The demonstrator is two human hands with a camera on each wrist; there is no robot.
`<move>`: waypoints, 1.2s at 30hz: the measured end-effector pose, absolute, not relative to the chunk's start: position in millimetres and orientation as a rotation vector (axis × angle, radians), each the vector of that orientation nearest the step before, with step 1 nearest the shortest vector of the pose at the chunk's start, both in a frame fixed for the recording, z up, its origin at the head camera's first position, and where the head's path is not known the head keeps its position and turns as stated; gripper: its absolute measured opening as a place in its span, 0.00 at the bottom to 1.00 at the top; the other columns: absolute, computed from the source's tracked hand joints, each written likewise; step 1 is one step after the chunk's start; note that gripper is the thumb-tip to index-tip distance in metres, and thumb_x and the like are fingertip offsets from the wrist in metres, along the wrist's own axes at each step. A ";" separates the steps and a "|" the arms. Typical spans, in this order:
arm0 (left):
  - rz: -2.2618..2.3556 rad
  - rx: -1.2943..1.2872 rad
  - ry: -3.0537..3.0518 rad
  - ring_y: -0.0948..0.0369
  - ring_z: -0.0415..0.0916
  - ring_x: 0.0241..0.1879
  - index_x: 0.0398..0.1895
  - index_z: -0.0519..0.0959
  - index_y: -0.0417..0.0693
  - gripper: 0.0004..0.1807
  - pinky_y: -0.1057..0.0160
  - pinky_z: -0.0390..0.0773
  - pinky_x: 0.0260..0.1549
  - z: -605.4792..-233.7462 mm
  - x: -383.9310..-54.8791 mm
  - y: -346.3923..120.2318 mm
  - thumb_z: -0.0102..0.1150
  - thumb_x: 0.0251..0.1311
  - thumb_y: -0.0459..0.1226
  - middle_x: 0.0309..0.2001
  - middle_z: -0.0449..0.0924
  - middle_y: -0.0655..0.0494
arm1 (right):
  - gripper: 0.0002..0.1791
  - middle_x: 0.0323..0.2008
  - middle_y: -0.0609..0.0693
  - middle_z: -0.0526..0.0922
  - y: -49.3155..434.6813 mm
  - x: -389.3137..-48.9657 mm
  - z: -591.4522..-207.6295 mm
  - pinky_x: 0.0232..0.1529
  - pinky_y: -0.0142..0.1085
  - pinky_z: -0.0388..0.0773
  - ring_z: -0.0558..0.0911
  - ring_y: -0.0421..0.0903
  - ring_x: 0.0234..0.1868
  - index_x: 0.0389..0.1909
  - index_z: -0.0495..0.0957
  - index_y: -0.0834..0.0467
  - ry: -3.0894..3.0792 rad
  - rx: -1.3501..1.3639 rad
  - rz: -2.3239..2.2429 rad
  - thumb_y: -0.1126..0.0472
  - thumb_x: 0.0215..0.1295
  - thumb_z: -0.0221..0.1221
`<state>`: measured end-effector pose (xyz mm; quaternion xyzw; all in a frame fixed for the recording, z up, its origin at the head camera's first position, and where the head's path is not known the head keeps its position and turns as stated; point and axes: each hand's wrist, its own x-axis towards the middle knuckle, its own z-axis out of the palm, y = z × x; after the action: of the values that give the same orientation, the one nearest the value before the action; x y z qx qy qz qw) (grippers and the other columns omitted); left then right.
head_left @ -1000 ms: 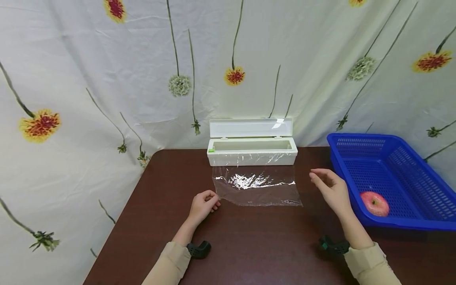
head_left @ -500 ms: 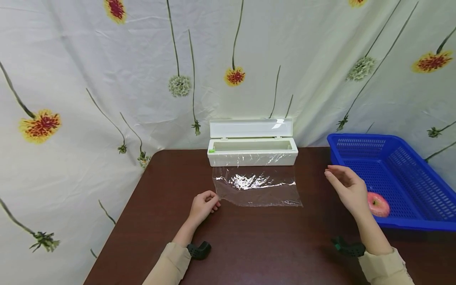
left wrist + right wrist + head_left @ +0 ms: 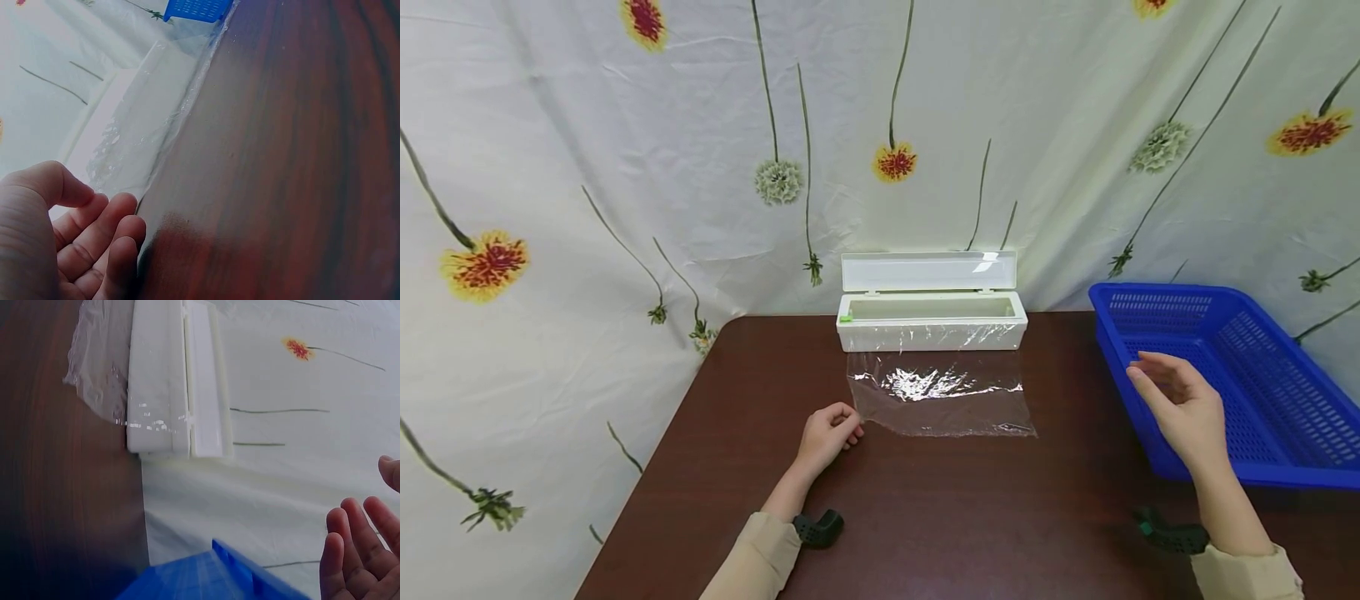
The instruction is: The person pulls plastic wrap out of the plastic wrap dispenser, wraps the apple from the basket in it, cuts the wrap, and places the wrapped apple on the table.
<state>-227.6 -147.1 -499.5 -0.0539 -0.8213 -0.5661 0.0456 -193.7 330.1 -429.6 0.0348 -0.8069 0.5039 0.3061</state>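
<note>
A clear sheet of cling film (image 3: pixel 947 412) is drawn out over the front of a white dispenser box (image 3: pixel 932 337), whose lid stands up. My left hand (image 3: pixel 829 435) pinches the sheet's near left corner between thumb and forefinger; the left wrist view shows the film (image 3: pixel 147 119) stretching away from the fingertips. Over the left side of a blue plastic basket (image 3: pixel 1300 477) hovers my right hand (image 3: pixel 1187 417), fingers loosely bent, thumb apart, nothing between them. In the right wrist view this hand (image 3: pixel 365 553) is likewise free. The apple in the basket is hidden behind it.
A dark brown wooden table (image 3: pixel 925 517) carries everything. Behind its far edge hangs a white curtain (image 3: pixel 700 167) printed with flowers, close behind the box. A green slider (image 3: pixel 846 317) sits at the box's left end.
My right hand has moved right, from the table beside the basket to above its left side, now covering the apple. My left hand and the film have stayed put.
</note>
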 end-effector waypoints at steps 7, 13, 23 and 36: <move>-1.727 -0.203 -2.516 0.54 0.76 0.19 0.27 0.79 0.34 0.07 0.62 0.77 0.19 -478.1 -215.7 -142.5 0.53 0.59 0.28 0.21 0.81 0.46 | 0.18 0.37 0.25 0.78 320.7 -159.6 -392.6 0.37 0.15 0.67 0.75 0.24 0.36 0.52 0.77 0.56 -2.217 -0.017 1.255 0.63 0.60 0.63; -1.700 -0.227 -2.525 0.53 0.76 0.20 0.28 0.78 0.32 0.07 0.62 0.78 0.20 -464.6 -207.1 -139.4 0.52 0.60 0.28 0.22 0.80 0.44 | 0.20 0.37 0.22 0.75 339.0 -152.4 -396.9 0.38 0.14 0.64 0.73 0.23 0.38 0.53 0.76 0.59 -2.280 -0.052 1.195 0.61 0.59 0.64; -1.717 -0.233 -2.528 0.52 0.76 0.21 0.28 0.79 0.32 0.08 0.62 0.78 0.20 -464.8 -207.4 -140.6 0.52 0.60 0.28 0.23 0.81 0.43 | 0.26 0.40 0.22 0.72 365.1 -143.8 -403.6 0.39 0.12 0.61 0.69 0.20 0.41 0.58 0.73 0.57 -2.374 -0.036 1.121 0.61 0.57 0.65; -1.727 -0.238 -2.504 0.52 0.76 0.20 0.28 0.79 0.33 0.07 0.63 0.77 0.20 -464.2 -206.0 -140.8 0.52 0.60 0.27 0.23 0.80 0.43 | 0.36 0.48 0.37 0.70 392.3 -145.0 -407.6 0.51 0.45 0.69 0.71 0.54 0.51 0.62 0.66 0.64 -2.677 0.021 0.920 0.54 0.55 0.67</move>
<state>-206.0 -140.8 -464.2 -0.0778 -0.8199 -0.5654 0.0454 -145.0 392.3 -407.6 0.0074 -0.9343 0.3210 0.1550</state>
